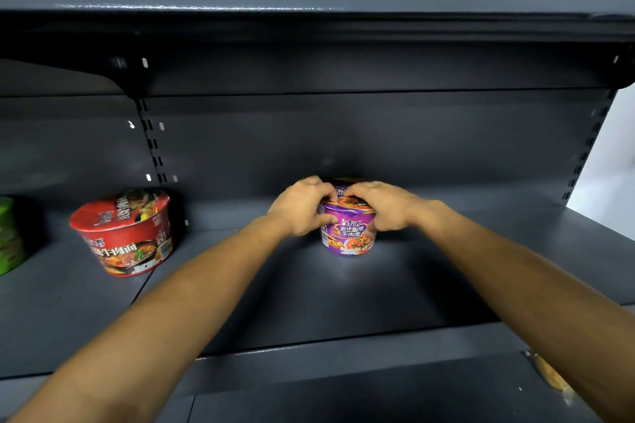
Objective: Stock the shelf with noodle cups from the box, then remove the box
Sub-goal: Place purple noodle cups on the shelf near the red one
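Purple noodle cup (347,233) stands upright on the shelf (343,302), and from the head camera both hands are on it. The left grip (302,208) curls round its left rim, the right grip (381,206) round the right, fingertips meeting over the lid. A red noodle cup (127,233) waits well left of the left grip. This looks like the placing step. Next, both grips must release cleanly without tipping it, then fetch another. No box in sight.
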